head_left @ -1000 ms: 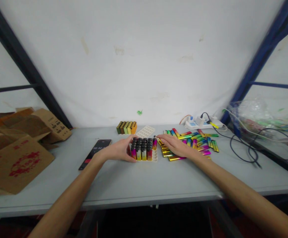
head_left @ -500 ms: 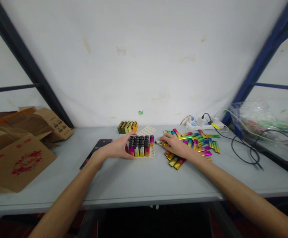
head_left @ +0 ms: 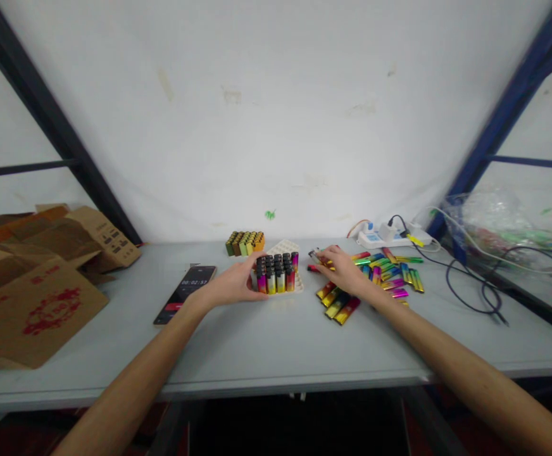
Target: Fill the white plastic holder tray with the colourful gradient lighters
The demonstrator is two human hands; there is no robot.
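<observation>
The left hand (head_left: 235,282) curves around the left end of an upright block of shiny magenta, yellow and red lighters with black tops (head_left: 278,275), fingers parted wide across its rows, thumb at the near corner, holding it. The block stands in a white plastic tray with round hollows (head_left: 299,287) in the middle of the grey counter (head_left: 276,348). The right hand (head_left: 344,271) pinches a lighter with a silvery top (head_left: 314,254) between nearly closed fingers, to the right of the tray and apart from it; most of that lighter's body is hidden. Just below this hand several metallic gold-and-red lighters (head_left: 337,308) lie flat, beside a loose heap of rainbow-coloured metallic lighters (head_left: 390,272). Behind the block are another pale hollowed tray (head_left: 286,245) and a compact group of green, yellow and orange lighters (head_left: 245,244). A black phone showing a timer (head_left: 185,295) lies near the left wrist.
</observation>
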